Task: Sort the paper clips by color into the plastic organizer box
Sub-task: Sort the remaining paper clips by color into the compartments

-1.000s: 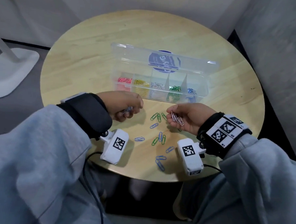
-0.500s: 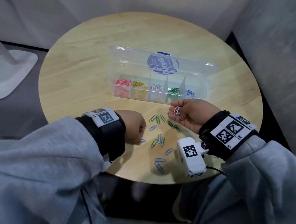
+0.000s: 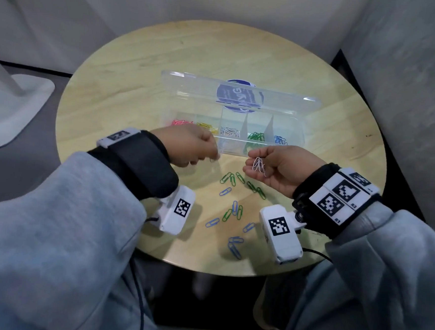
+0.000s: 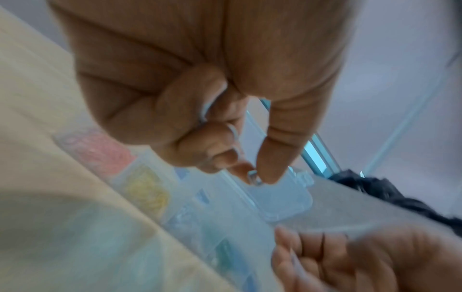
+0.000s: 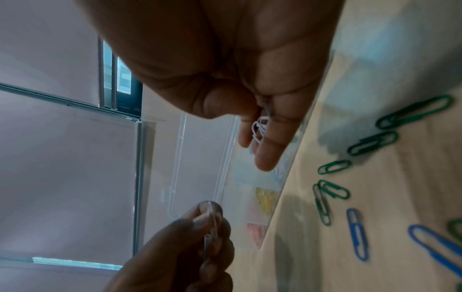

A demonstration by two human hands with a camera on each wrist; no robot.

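Note:
The clear organizer box (image 3: 294, 134) stands open mid-table, holding pink, yellow, white, green and blue clips in separate compartments. My left hand (image 3: 210, 157) hovers just in front of the box, its fingers curled, thumb and forefinger pinching one white clip (image 4: 254, 177). The right hand (image 3: 254, 165) is palm-up beside it, fingers curled round a small bunch of white clips (image 3: 259, 165), which the thumb presses against the fingers (image 5: 260, 128). The two hands are close together but apart. Loose green clips (image 3: 229, 178) and blue clips (image 3: 234, 246) lie on the table below the hands.
The round wooden table (image 3: 139, 87) has its near edge just behind the loose clips. The box's raised lid (image 3: 203, 89) leans back behind the compartments. A white stand base (image 3: 14, 104) sits on the floor at left, and grey walls close in on the right.
My left hand rose from the loose clips and moved forward and right, toward the box front and the right hand, with a clip pinched. The right hand stayed put with its white clips.

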